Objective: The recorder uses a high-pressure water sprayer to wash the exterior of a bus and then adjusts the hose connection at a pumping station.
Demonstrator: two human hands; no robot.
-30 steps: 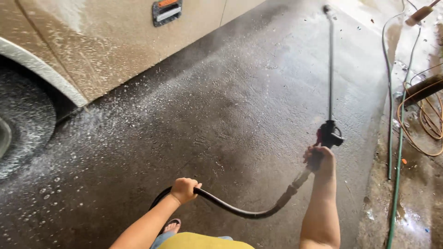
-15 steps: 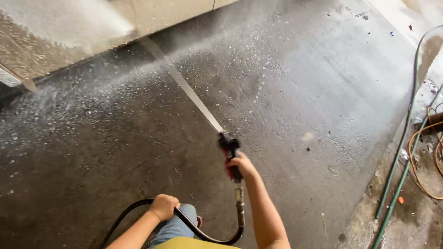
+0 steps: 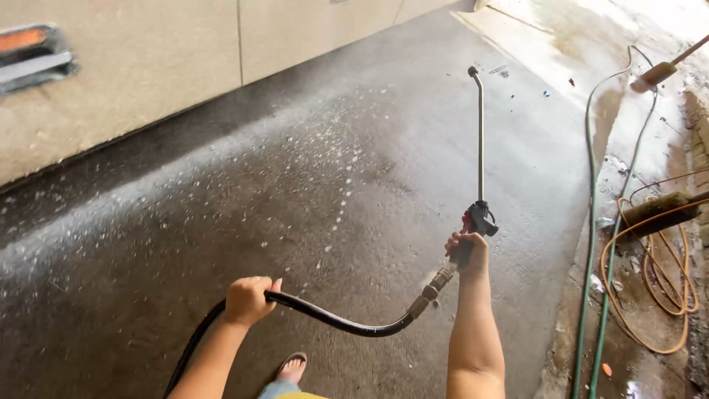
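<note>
My right hand (image 3: 468, 247) grips the dark handle of a pressure-washer gun (image 3: 478, 219). Its thin metal lance (image 3: 480, 133) points straight ahead, away from me, over the wet pavement. No jet shows at the nozzle. My left hand (image 3: 248, 298) is closed around the black hose (image 3: 336, 322), which curves in a low loop from the gun's brass fitting back past my left side. One sandalled foot (image 3: 289, 366) shows at the bottom edge.
A beige vehicle side (image 3: 170, 66) with an orange marker light (image 3: 29, 44) runs along the top left. Wet dark asphalt (image 3: 310, 185) carries foam flecks. At the right lie a green hose (image 3: 591, 244), an orange coiled hose (image 3: 653, 295) and two brushes (image 3: 657, 74).
The lance has swung from spraying up-left at the vehicle to pointing straight ahead, and the water jet is gone. Both hands keep their grips.
</note>
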